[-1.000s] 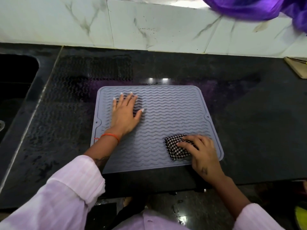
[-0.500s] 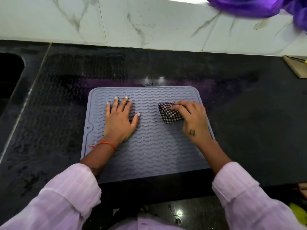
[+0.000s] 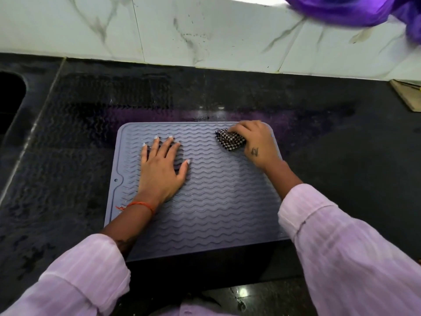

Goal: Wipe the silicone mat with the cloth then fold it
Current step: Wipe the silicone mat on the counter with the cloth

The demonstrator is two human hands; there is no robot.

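Note:
A grey silicone mat [image 3: 218, 201] with wavy ridges lies flat on the black counter. My left hand [image 3: 161, 169] rests palm down on the mat's left half, fingers spread, holding nothing. My right hand [image 3: 255, 142] presses a bunched black-and-white checked cloth [image 3: 230, 140] onto the mat near its far right corner. Part of the cloth is hidden under my fingers.
The black stone counter [image 3: 341, 167] looks wet around the mat. A sink opening [image 3: 11, 96] lies at the far left. A white marble backsplash [image 3: 205, 33] runs along the back, purple fabric [image 3: 355, 10] hangs at top right, and a wooden board [image 3: 407, 94] sits at the right edge.
My right hand has slid the cloth from the mat's near right part up to its far right corner. My left hand has stayed flat on the mat.

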